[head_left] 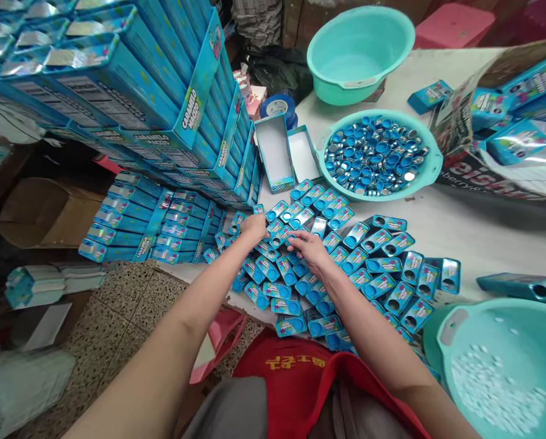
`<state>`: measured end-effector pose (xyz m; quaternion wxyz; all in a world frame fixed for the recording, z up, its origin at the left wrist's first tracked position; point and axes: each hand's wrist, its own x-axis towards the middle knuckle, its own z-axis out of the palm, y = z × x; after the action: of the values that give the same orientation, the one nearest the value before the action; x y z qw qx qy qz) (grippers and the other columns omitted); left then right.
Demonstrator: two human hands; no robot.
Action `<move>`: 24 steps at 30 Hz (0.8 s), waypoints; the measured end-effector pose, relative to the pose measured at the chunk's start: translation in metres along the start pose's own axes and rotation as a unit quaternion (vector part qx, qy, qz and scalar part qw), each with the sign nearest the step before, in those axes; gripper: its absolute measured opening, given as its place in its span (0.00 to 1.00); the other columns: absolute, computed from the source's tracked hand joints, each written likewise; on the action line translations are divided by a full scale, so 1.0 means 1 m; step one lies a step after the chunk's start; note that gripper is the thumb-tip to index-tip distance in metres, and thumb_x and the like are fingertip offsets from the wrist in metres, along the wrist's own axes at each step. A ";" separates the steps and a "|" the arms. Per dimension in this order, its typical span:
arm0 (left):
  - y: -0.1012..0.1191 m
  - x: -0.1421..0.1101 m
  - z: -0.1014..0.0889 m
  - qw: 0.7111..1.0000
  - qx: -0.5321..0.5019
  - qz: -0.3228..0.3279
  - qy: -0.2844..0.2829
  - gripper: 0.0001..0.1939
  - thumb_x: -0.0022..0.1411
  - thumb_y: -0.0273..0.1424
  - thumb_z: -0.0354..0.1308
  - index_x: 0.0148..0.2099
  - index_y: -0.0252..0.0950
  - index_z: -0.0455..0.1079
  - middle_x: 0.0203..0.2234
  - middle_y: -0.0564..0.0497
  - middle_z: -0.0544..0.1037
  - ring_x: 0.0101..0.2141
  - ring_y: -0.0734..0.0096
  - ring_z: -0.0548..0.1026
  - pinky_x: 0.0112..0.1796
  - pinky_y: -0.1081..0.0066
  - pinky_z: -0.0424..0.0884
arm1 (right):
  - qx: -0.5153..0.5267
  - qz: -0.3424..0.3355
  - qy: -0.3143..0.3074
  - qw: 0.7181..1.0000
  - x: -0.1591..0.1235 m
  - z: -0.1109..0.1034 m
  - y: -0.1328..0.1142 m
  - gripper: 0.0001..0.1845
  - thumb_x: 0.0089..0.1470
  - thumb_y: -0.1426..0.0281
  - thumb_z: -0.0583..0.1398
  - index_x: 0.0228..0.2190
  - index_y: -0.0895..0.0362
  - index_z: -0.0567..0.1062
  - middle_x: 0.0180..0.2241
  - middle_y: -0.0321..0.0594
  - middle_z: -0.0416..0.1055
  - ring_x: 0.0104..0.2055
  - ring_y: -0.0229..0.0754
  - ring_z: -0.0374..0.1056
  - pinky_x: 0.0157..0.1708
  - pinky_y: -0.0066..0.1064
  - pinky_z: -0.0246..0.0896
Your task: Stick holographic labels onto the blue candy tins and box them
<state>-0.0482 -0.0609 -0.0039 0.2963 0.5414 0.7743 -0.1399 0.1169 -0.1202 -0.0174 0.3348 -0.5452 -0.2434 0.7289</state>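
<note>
Many slim blue candy tins stand packed together on the table, their printed tops facing up. My left hand (pixel 253 227) is closed at the far left part of the group. One small tin top (pixel 258 209) shows just beyond its knuckles; what its fingers hold is hidden. My right hand (pixel 308 247) pinches a round blue cap (pixel 292 239) over the tins, just right of the left hand. A tin (pixel 275 230) stands between both hands. Tins nearer me have blue caps in their tops, while several on the right, such as this tin (pixel 400 297), show dark open holes.
A turquoise basin (pixel 437 164) holds loose blue and silver caps. Another basin (pixel 359 88) stands behind it, and one (pixel 456 366) at lower right holds white candies. Stacked blue cartons (pixel 131 91) rise on the left. An open bag (pixel 465 177) with blue boxes is at right.
</note>
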 end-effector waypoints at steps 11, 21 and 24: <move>0.018 0.033 -0.023 0.999 0.011 0.026 0.021 0.23 0.51 0.41 0.65 0.46 0.36 0.68 0.45 0.41 0.76 0.47 0.54 0.73 0.42 0.66 0.67 | 0.000 0.005 0.040 0.999 -0.009 -0.016 0.013 0.19 0.26 0.64 0.71 0.22 0.58 0.72 0.15 0.31 0.67 0.19 0.34 0.64 0.14 0.21 0.44; 0.017 0.028 -0.025 0.999 0.022 0.025 0.027 0.23 0.53 0.45 0.62 0.46 0.38 0.68 0.46 0.42 0.76 0.49 0.54 0.72 0.43 0.65 0.67 | -0.430 -0.089 0.026 0.898 0.016 0.013 -0.008 0.02 0.47 0.72 0.63 0.25 0.56 0.74 0.22 0.37 0.75 0.28 0.41 0.72 0.26 0.27 0.63; 0.014 0.028 -0.021 0.999 0.015 0.040 0.030 0.20 0.54 0.45 0.61 0.45 0.38 0.68 0.47 0.43 0.75 0.49 0.54 0.72 0.42 0.65 0.67 | -0.570 -0.094 0.020 0.816 0.031 0.033 -0.016 0.05 0.41 0.77 0.66 0.25 0.59 0.76 0.31 0.46 0.77 0.40 0.49 0.73 0.37 0.32 0.65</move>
<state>-0.0487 -0.0228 -0.0029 0.2699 0.5806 0.7582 -0.1233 0.0829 -0.0864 -0.0161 0.0359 -0.6275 -0.6586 0.4137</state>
